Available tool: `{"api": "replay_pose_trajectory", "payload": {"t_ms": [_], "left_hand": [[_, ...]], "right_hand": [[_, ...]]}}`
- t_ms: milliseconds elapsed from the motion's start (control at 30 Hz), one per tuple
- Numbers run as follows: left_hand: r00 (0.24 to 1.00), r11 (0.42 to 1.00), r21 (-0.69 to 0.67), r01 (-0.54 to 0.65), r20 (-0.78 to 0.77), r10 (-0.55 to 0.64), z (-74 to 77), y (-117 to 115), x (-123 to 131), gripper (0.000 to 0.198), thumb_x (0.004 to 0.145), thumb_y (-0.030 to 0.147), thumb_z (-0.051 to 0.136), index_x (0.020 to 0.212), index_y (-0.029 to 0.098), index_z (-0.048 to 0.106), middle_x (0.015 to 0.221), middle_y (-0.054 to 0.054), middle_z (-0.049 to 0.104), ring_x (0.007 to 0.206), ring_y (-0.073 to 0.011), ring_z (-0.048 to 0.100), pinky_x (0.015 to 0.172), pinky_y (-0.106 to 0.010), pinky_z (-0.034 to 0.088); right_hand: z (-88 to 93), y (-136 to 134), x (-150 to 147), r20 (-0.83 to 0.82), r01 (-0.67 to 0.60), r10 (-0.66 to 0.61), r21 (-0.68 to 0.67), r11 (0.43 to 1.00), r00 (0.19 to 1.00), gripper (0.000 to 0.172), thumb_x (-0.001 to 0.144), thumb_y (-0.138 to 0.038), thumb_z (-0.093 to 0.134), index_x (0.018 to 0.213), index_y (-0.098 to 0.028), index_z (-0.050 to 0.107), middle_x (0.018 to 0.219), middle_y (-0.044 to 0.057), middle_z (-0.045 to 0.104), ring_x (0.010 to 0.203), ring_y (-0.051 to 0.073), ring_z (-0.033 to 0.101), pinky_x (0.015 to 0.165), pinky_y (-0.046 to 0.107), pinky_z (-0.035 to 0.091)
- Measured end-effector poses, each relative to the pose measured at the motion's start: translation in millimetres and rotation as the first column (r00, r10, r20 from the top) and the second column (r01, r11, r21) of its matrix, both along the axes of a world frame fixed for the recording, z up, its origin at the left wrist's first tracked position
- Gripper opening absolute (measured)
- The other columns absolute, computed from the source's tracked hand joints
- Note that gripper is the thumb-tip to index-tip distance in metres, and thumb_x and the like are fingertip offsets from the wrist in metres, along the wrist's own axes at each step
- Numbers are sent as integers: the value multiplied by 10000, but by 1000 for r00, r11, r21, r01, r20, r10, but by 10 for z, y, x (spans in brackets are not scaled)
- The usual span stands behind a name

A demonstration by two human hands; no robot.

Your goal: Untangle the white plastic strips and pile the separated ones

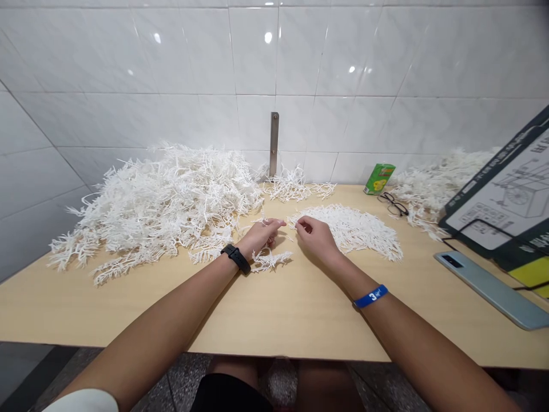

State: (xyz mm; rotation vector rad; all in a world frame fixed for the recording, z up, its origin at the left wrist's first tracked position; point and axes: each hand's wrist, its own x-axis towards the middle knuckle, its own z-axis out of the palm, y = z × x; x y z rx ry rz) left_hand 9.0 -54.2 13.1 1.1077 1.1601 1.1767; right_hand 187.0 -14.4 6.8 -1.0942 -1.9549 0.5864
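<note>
Rising at left, a heap of white branching pieces (171, 200) sits within easy reach of the left hand (257, 236), curled around a sprig (272, 261), seemingly steadying it; the right hand (316, 234), fingertips pinched together, hovers beside loose white bits (364, 232), probably kept apart from the heap.

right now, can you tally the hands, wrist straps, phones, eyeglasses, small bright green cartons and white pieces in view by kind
Hands: 2 (left hand, right hand)
Wrist straps: 2 (black strap, blue strap)
Phone: 1
Eyeglasses: 1
Green carton: 1
White pieces: too tangled to count
Total without those: 7
</note>
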Motion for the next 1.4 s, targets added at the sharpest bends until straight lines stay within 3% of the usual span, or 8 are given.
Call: {"api": "replay_pose_trajectory", "payload": {"t_ms": [100, 167, 367, 533, 667, 833, 1167, 1400], "left_hand": [[995, 1000, -16, 9, 100, -7, -54, 43, -21, 437, 790, 534, 628, 1041, 176, 647, 591, 53, 422, 454, -58, 352, 486, -208, 331], [997, 999, -35, 9, 78, -6, -87, 64, -38, 402, 816, 497, 582, 1071, 196, 657, 592, 32, 463, 463, -74, 399, 460, -203, 298], [999, 996, -85, 35, -33, -38, -60, 21, -44, 422, 813, 488, 554, 1122, 222, 664, 573, 27, 507, 410, -77, 362, 407, -214, 207], [996, 997, -67, 36, -78, -42, 40, -53, -8, 426, 814, 498, 551, 1106, 218, 683, 558, 32, 481, 419, -77, 359, 405, -215, 205], [993, 997, -64, 44, -105, -51, 77, -79, -1, 431, 824, 500, 537, 1088, 199, 696, 542, 30, 459, 420, -78, 353, 409, -220, 210], [996, 997, -76, 30, -79, -36, 10, -30, -13, 428, 806, 504, 574, 1065, 183, 689, 513, 42, 429, 431, -81, 363, 424, -221, 194], [996, 1000, -22, 18, -92, -20, -42, 12, 10, 236, 710, 351, 710, 809, 187, 572, 512, 69, 411, 447, -67, 367, 450, -202, 234], [978, 998, -8, 68, -196, -69, -66, 9, -28, 283, 740, 418, 695, 740, 169, 561, 526, 47, 433, 456, -65, 367, 448, -210, 240]], "right_hand": [[-33, 55, 34, -34, 79, -78, 45, 996, 996, 388, 830, -242, 482, 1191, -201, 621, 998, 66, 656, 680, 156, 523, 674, 311, 415], [-30, 50, 32, -60, 83, -80, 57, 995, 995, 430, 836, -244, 484, 1249, -203, 595, 1057, 81, 651, 703, 163, 536, 692, 321, 433], [19, -77, -69, -19, -152, 151, -48, 987, 988, 218, 854, -301, 528, 880, -185, 710, 881, 71, 709, 772, 184, 602, 698, 301, 447], [-7, -113, -111, -33, -233, 231, -144, 962, 972, 233, 831, -309, 578, 979, -182, 705, 903, 58, 715, 751, 167, 614, 680, 287, 456], [-7, -115, -108, -18, -287, 287, -125, 950, 958, 229, 831, -280, 573, 992, -188, 707, 924, 55, 712, 740, 157, 608, 681, 284, 452], [-17, -97, -97, 70, -291, 295, -61, 955, 953, 166, 836, -243, 536, 805, -184, 688, 820, 40, 687, 722, 158, 575, 681, 285, 418], [0, -59, -74, 56, -209, 209, 7, 978, 976, 119, 836, -228, 479, 777, -190, 575, 761, 18, 606, 700, 155, 530, 653, 273, 392], [9, -67, -79, 20, -194, 193, 37, 980, 981, 118, 833, -237, 480, 779, -188, 573, 765, 25, 603, 694, 156, 526, 651, 280, 398]]}}
